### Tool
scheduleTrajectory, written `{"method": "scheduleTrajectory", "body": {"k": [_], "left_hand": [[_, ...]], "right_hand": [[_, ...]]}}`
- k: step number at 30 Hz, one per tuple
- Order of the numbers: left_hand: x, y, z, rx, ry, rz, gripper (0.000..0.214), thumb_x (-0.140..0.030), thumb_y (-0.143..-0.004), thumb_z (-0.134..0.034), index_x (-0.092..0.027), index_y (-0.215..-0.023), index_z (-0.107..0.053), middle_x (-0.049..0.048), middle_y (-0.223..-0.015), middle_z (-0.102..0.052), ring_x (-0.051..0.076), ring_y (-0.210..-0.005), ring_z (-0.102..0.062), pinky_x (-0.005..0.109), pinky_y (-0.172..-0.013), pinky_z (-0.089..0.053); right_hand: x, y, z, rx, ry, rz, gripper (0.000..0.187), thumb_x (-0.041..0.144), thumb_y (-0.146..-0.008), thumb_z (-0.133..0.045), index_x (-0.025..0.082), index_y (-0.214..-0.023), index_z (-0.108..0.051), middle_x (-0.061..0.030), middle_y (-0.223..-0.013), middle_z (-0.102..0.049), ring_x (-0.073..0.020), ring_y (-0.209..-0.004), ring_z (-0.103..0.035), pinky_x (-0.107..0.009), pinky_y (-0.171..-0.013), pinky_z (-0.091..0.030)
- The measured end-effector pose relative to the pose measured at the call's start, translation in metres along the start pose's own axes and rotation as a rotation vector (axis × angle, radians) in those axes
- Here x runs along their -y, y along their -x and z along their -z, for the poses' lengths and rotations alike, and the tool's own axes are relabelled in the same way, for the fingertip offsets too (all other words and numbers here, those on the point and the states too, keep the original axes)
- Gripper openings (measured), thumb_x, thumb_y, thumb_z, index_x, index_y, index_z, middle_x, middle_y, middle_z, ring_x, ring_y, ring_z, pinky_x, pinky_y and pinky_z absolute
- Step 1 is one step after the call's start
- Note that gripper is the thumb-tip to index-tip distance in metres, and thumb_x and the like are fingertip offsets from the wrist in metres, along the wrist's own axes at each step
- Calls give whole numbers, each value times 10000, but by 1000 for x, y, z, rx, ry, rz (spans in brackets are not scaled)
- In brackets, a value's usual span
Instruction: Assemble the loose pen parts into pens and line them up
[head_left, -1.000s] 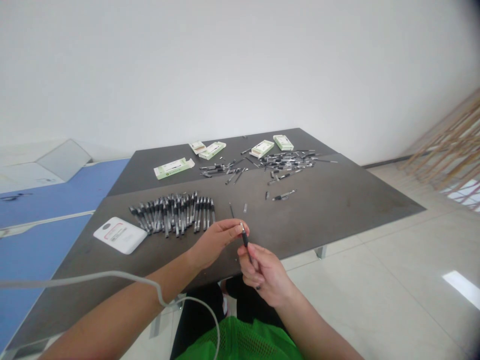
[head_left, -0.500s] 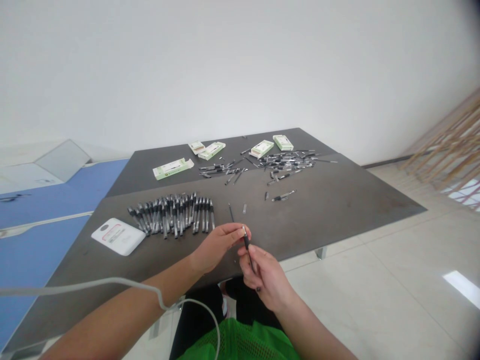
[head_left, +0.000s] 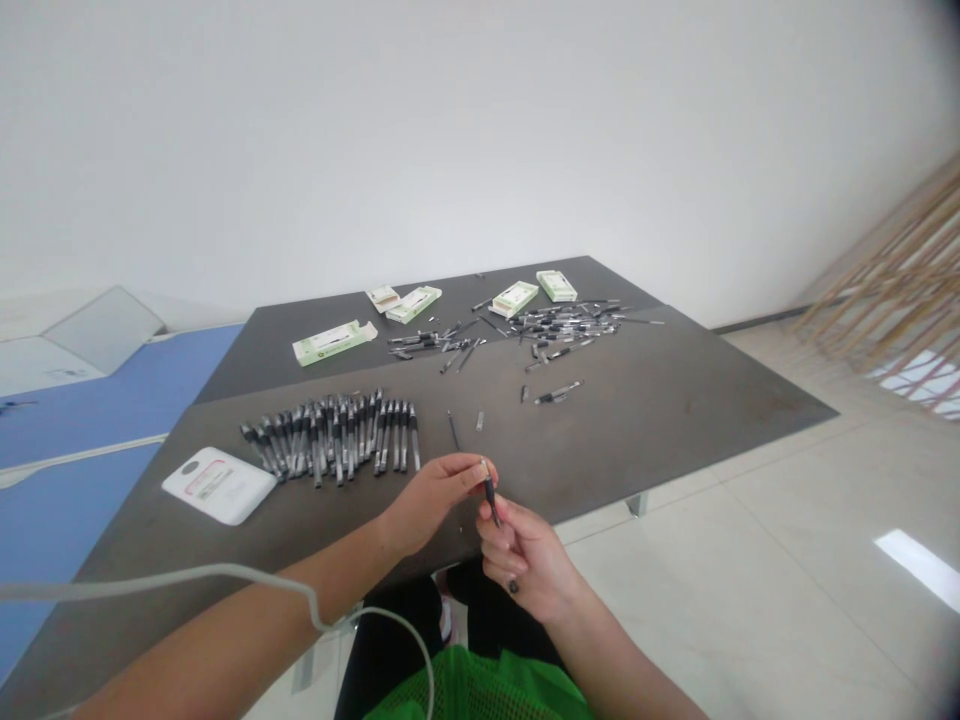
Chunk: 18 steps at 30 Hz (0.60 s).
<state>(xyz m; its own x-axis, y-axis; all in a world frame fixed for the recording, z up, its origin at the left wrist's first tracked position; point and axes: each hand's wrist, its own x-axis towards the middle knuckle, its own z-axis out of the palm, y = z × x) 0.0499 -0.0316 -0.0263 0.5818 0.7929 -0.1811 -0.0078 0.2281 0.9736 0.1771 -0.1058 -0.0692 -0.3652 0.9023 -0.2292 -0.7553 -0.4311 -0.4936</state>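
My left hand and my right hand meet over the near edge of a dark tabletop. Both pinch a small black pen upright, the left fingertips at its top end and the right fingers lower down. A thin pen refill and a short pen part lie just beyond my hands. Left of them, a neat row of black pens lies side by side. Farther back is a loose scatter of pens and pen parts, with several green-and-white pen boxes around it.
A white rounded device lies next to the pen row. A grey cable drapes over my left forearm. A blue table stands to the left, tiled floor lies to the right, and wooden slats lean at far right.
The view has shifted slightly, putting the table a little farther left. Less of the pen now shows, its lower end drawn in among my right fingers.
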Motion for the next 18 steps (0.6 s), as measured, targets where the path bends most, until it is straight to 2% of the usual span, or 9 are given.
{"method": "scheduleTrajectory", "body": {"k": [2, 4, 7, 8, 10, 11, 12, 15, 18], "left_hand": [[-2, -3, 0, -28, -105, -8, 254, -391, -779, -628, -142, -770, -680, 35, -737, -616, 153, -728, -538, 266, -722, -419], [-4, -12, 0, -3, -176, -15, 284, -404, -783, -621, -141, -852, -702, 57, -815, -666, 176, -808, -576, 284, -784, -433], [-11, -44, 5, 64, -270, -53, 401, -433, -856, -503, -146, -1089, -660, 95, -1013, -688, 195, -933, -614, 302, -850, -448], [-14, -59, 7, 33, -357, -73, 426, -424, -882, -453, -153, -1166, -619, 100, -1068, -678, 186, -939, -624, 296, -850, -454], [-20, -96, 11, -119, -726, -92, 413, -353, -891, -439, -156, -1225, -579, 99, -1098, -676, 162, -921, -638, 259, -847, -450], [-23, -114, 13, -178, -943, -70, 401, -331, -893, -426, -166, -1223, -582, 93, -1108, -677, 159, -927, -639, 247, -839, -449], [-24, -133, 13, -201, -1013, -54, 388, -313, -880, -444, -149, -1193, -605, 110, -1104, -679, 179, -963, -631, 257, -852, -440], [-21, -177, 6, -204, -1128, -5, 334, -368, -823, -529, -125, -953, -716, 161, -1021, -701, 265, -1027, -610, 316, -883, -423], [-10, -201, -6, -190, -1193, 59, 304, -397, -746, -614, -123, -799, -735, 195, -953, -708, 315, -1006, -620, 354, -860, -435]], "right_hand": [[0, -2, 1, -137, 192, 170, 294, 439, -793, -628, 147, -807, -596, 74, -518, -470, -22, -343, -220, -195, -361, -125], [4, -4, 3, -257, 355, 307, 302, 446, -791, -631, 146, -781, -598, 76, -482, -443, -32, -366, -245, -195, -377, -129], [16, -6, 11, -403, 426, 439, 313, 471, -781, -630, 164, -744, -580, 88, -462, -371, -46, -396, -238, -196, -388, -135], [22, -6, 15, -458, 426, 482, 317, 480, -780, -626, 168, -748, -579, 84, -478, -375, -50, -404, -242, -198, -390, -136], [33, -7, 22, -554, 426, 543, 318, 487, -776, -626, 171, -771, -588, 75, -512, -391, -52, -411, -248, -203, -391, -132], [37, -7, 25, -582, 429, 558, 316, 485, -780, -621, 170, -787, -597, 71, -526, -401, -52, -411, -250, -205, -391, -132], [41, -7, 28, -598, 435, 569, 312, 480, -792, -610, 169, -804, -604, 66, -542, -413, -51, -412, -257, -206, -393, -138], [46, -4, 34, -612, 467, 610, 300, 464, -834, -564, 169, -828, -618, 50, -588, -454, -52, -425, -297, -208, -408, -183], [48, -1, 36, -618, 499, 625, 305, 463, -851, -541, 170, -830, -625, 41, -612, -469, -54, -433, -319, -210, -415, -208]]}}
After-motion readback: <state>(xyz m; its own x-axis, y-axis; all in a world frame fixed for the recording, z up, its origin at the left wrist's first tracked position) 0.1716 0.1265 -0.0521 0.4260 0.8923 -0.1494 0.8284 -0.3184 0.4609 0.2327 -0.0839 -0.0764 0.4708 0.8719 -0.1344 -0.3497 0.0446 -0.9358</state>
